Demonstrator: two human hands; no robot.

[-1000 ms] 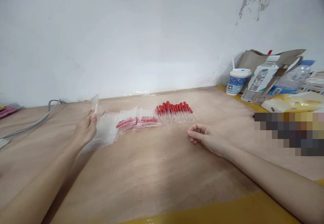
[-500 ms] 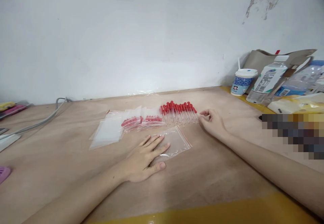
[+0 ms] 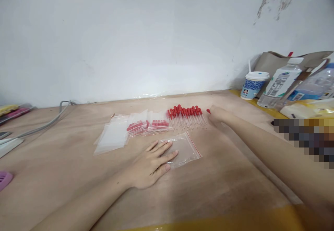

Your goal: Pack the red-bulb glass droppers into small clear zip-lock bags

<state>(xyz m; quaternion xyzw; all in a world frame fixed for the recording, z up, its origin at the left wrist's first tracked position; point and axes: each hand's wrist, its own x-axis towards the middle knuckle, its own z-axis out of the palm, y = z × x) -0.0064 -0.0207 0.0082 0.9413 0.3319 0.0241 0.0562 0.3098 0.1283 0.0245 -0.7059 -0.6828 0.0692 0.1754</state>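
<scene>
My left hand (image 3: 152, 163) lies flat with its fingers apart, its fingertips over a clear zip bag (image 3: 184, 151) with a red seal line. To the right of a row of droppers, my right hand (image 3: 217, 114) is closed and blurred by motion. A red-bulbed dropper (image 3: 208, 111) shows at its fingers; the tube is mostly hidden. The row of droppers (image 3: 186, 114) has red bulbs away from me and clear tips toward me. Left of it are filled zip bags (image 3: 159, 124) with red bulbs inside, overlapping beside flat bags (image 3: 112, 137).
At the back right stand a paper cup (image 3: 253, 85) with a straw, a plastic bottle (image 3: 280, 83) and a grey-brown bag (image 3: 267, 62). A grey cable (image 3: 49, 125) runs along the left. Yellow tape (image 3: 208, 220) edges the table's near side.
My right hand has closed and moved slightly right and up, with one dropper now apart from the row. My left thumb has drawn in closer to the fingers.
</scene>
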